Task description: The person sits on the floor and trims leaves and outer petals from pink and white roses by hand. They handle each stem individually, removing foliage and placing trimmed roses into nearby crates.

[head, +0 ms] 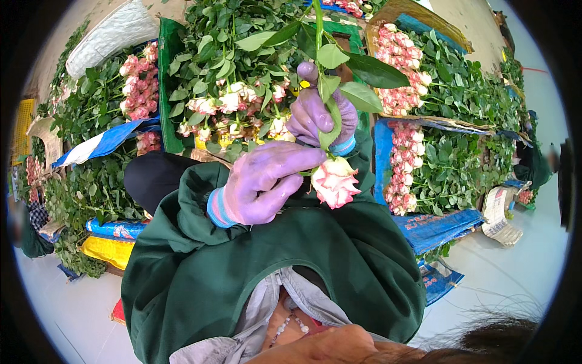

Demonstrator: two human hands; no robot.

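A single rose (335,182) with a white bloom edged in pink hangs head-down before my chest. My right hand (313,111), in a purple knit glove with a blue cuff, grips its leafy green stem (319,27) above the bloom. My left hand (261,182), gloved the same way, reaches in from the left with its index fingertip and thumb at the base of the bloom. Whether those fingers pinch a sepal or petal is hard to see. Beyond my hands lies a heap of cut roses (241,98), blooms towards me, stems pointing away.
Green sheeting (170,91) edges the heap. Rose bundles (138,86) lie on the left, with a blue-and-white wrap (107,141). More bundles (402,164) stand on the right over printed blue sheeting (436,227). Other people (534,154) are at both outer edges.
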